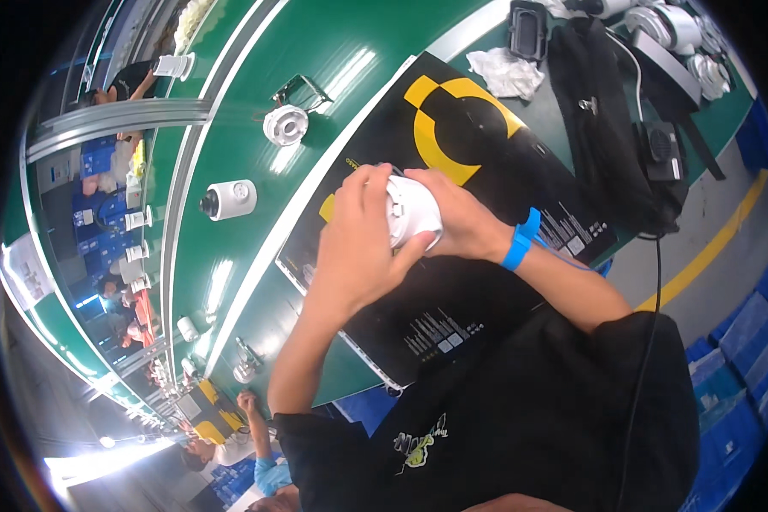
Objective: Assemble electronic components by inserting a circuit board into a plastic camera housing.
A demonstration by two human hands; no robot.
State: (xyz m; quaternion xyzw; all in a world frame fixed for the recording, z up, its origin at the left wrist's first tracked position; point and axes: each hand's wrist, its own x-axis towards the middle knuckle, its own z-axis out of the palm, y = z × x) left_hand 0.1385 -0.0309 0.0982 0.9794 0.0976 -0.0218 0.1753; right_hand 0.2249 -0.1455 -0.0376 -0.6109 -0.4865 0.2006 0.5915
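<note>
The left hand [356, 235] and right hand [465, 218] are found closed around a white housing [413, 212], gripped from its left and right sides respectively; neither hand is nearer, and the direction of its long axis cannot be confirmed. The housing is held above a black-and-yellow mat [474, 128]. Beyond the left hand, a white cylindrical unit [235, 199] and a round white part [286, 125] are noted, well apart, on the green bench [401, 34].

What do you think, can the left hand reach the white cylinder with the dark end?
Probably not yet: the left hand is gripping the white part together with the right hand. Otherwise, nothing seems to block its way to the white cylinder.
</note>
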